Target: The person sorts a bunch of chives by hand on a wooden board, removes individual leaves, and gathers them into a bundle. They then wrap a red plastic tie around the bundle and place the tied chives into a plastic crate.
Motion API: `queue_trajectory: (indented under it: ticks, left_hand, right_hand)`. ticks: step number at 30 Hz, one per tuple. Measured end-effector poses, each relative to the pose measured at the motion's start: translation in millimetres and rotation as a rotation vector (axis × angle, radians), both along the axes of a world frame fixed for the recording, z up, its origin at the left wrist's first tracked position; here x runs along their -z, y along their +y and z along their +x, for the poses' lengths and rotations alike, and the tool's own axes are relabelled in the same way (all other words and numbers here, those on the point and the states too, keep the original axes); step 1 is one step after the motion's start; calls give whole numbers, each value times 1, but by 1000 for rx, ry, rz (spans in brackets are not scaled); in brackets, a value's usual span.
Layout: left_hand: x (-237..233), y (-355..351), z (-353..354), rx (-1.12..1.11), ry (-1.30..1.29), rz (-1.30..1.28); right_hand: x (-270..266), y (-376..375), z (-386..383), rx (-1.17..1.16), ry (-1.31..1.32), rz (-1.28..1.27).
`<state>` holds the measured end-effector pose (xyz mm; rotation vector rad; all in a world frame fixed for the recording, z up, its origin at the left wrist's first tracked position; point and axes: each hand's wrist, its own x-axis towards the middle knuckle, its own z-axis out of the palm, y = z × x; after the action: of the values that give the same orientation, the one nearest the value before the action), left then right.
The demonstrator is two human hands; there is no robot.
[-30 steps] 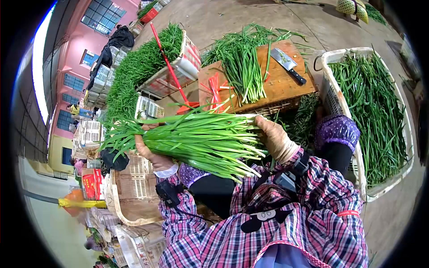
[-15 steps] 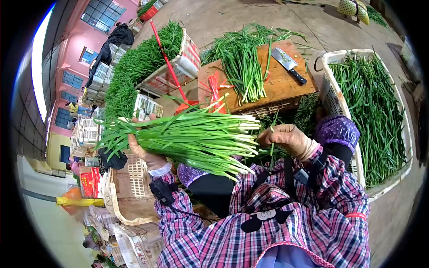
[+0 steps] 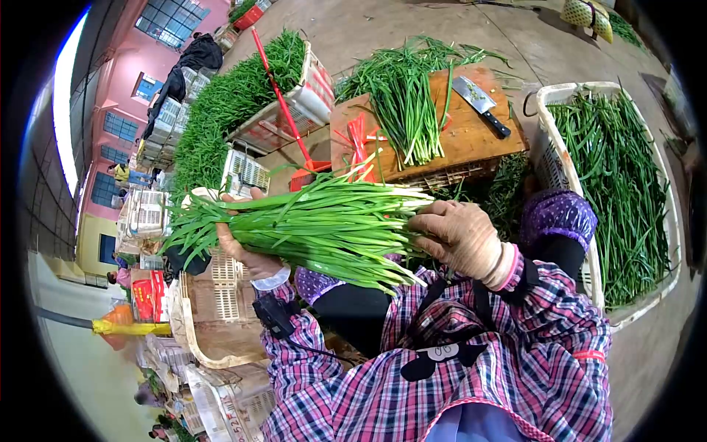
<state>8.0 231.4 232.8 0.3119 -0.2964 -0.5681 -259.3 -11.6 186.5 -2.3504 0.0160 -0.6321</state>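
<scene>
My left hand (image 3: 247, 247) is wrapped round the leafy end of a big bunch of green stalks (image 3: 317, 228), held sideways above my lap. At the pale cut ends on the right, my right hand (image 3: 460, 239) has its fingers bent against the stalks; what its fingertips pinch is hidden. Beyond the bunch, more green stalks (image 3: 412, 118) lie on a wooden board (image 3: 471, 140). A cleaver (image 3: 480, 104) with a black handle rests on that board, and red ties (image 3: 359, 144) lie at its left.
A white crate (image 3: 571, 177) full of greens stands at the right. Another heaped crate (image 3: 309, 96) is at the upper left, with a red-handled dustpan (image 3: 309, 173) beside it. An empty-looking basket (image 3: 199, 324) sits lower left. Stacked crates (image 3: 147, 214) and distant people (image 3: 121, 175) are farther left.
My right hand has moved from just off the pale ends onto them, turning its back to the camera. The thin green strand it held no longer shows. The bunch stays in my left hand.
</scene>
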Motion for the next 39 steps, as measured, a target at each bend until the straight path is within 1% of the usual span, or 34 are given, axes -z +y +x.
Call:
queue_trajectory:
  ticks: [1,3,4,6,7,9,10,11,12,13,14,16,17,18,20,21,22,25,27,28,29,30,31,32,34,36,38,39]
  left_hand:
    - [0,0,0,-3,-2,-1]
    - [0,-5,-6,-22,-253,3]
    - [0,-8,-9,-24,-252,3]
    - [-10,-18,-21,-285,-88,147]
    - [-9,-17,-20,-285,-88,148]
    - [-7,-14,-17,-27,-63,-23]
    - [-6,-13,-16,-27,-63,-22]
    - [-6,-14,-16,-97,-46,16]
    - [-7,-15,-15,-167,-29,54]
    - [-8,-16,-16,-167,-29,54]
    - [-8,-17,-17,-173,-58,69]
    - [-7,-16,-16,-178,-87,83]
    - [-6,-15,-14,-137,-104,70]
    - [-5,-14,-13,-96,-121,56]
    - [-6,-15,-10,-61,-131,51]
    - [-7,-16,-10,-28,-141,42]
    - [-6,-16,-10,-28,-142,42]
    - [-7,-18,-14,-77,-160,61]
    - [-14,-27,-26,-211,-161,168]
    - [-14,-30,-28,-210,-163,168]
    - [-15,-32,-30,-268,-142,191]
    - [-15,-34,-31,-326,-121,214]
    - [-15,-35,-31,-325,-121,215]
    - [-15,-35,-32,-321,-131,205]
    - [-16,-37,-31,-317,-141,197]
    - [-16,-37,-30,-382,-177,273]
    - [-17,-36,-31,-349,-164,251]
    - [-17,-35,-32,-317,-150,229]
  right_hand:
    - [1,3,3,23,-10,31]
    - [6,9,8,53,19,49]
    - [6,11,10,73,34,51]
    - [11,13,11,57,37,72]
    - [13,14,11,43,39,93]
    - [14,16,12,27,41,96]
    - [14,16,11,20,45,109]
    - [16,18,10,21,45,110]
    - [17,19,11,31,5,223]
    - [18,20,10,41,-37,335]
    - [18,20,10,41,-37,335]
    - [18,20,8,33,99,758]
    - [23,21,10,52,96,824]
    - [25,20,9,53,95,825]
    - [25,16,10,49,285,874]
    - [25,13,9,24,374,954]
    - [27,12,8,23,373,954]
    - [30,11,6,-132,528,982]
    - [31,10,8,-151,571,985]
    - [31,10,9,-172,615,985]
    - [29,11,9,-172,613,986]
    - [27,13,9,-178,549,1013]
    - [26,14,9,-183,486,1040]
    - [28,14,9,-183,486,1041]
    - [32,14,11,-188,472,906]
    - [32,17,9,-174,426,865]
    - [31,20,9,-117,374,755]
    - [20,19,6,-97,397,804]
